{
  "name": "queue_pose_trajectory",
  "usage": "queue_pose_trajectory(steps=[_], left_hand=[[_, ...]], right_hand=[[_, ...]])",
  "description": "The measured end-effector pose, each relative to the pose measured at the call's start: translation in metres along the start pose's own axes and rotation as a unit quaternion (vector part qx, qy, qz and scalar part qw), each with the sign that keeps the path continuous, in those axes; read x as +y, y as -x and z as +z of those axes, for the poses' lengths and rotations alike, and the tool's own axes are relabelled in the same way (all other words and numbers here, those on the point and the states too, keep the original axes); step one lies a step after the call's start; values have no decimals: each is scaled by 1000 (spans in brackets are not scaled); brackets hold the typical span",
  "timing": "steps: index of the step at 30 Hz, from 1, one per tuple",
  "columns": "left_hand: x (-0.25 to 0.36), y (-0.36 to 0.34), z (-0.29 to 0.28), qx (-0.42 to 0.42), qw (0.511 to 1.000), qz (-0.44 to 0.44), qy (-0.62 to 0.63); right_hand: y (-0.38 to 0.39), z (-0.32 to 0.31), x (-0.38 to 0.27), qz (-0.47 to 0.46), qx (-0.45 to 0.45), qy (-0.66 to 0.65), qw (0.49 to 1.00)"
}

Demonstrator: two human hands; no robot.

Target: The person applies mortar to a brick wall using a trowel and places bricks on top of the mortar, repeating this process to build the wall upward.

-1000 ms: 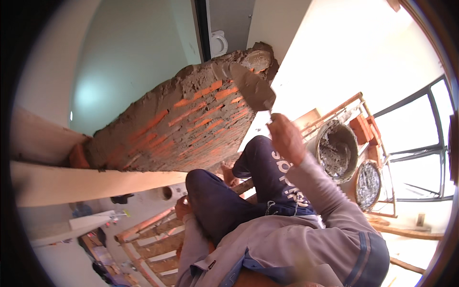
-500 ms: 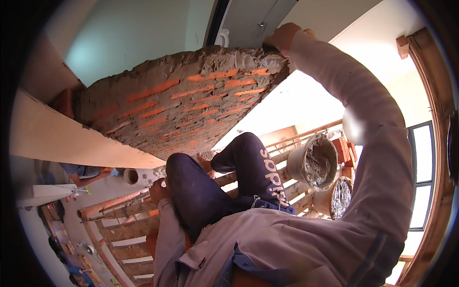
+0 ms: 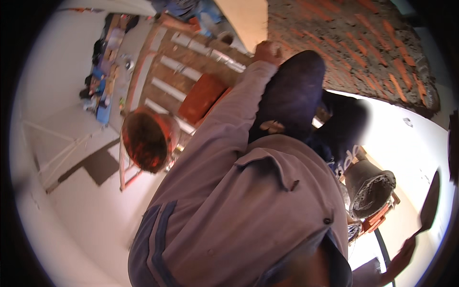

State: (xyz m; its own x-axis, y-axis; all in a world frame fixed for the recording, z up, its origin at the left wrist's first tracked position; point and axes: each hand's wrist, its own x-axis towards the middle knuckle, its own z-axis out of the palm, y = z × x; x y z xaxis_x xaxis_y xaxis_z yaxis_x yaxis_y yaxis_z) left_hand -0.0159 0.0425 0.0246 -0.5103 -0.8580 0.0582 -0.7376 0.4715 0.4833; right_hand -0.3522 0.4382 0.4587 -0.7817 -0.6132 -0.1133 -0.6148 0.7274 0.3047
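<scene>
My left hand [image 3: 268, 52] is closed beside my bent knee, close to the lower end of a brick wall. Whatever its fingers hold, if anything, is hidden. At the lower right my right hand [image 3: 403, 257] grips a trowel [image 3: 431, 201], its blade raised. Grey mortar streaks the face of the brick wall [image 3: 356, 52], with orange brick showing between. A mortar-caked bucket [image 3: 370, 186] stands at my right, nearest the trowel. Behind it are stacked orange bricks [image 3: 376, 220].
I am on a slatted wooden platform [image 3: 165, 88]. On it, left of my arm, lie red bricks [image 3: 203, 98]. A reddish bucket [image 3: 146, 141] is near its edge. A beige board [image 3: 246, 21] meets the wall. Another person's blue clothing [image 3: 208, 19] shows beyond the platform.
My view has swung toward my left, so the wall now sits at the upper right. My right hand has come away from the wall's top edge to the lower right, with the trowel visible.
</scene>
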Motion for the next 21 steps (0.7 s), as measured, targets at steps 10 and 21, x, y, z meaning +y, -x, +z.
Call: queue_pose_trajectory(steps=[10, 21], left_hand=[[-16, 126, -135, 112, 982, -136, -64], [4, 216, -66, 124, 958, -148, -211]], right_hand=[[50, 197, 58, 63, -194, -129, 970], [45, 257, 85, 68, -198, -210, 955]])
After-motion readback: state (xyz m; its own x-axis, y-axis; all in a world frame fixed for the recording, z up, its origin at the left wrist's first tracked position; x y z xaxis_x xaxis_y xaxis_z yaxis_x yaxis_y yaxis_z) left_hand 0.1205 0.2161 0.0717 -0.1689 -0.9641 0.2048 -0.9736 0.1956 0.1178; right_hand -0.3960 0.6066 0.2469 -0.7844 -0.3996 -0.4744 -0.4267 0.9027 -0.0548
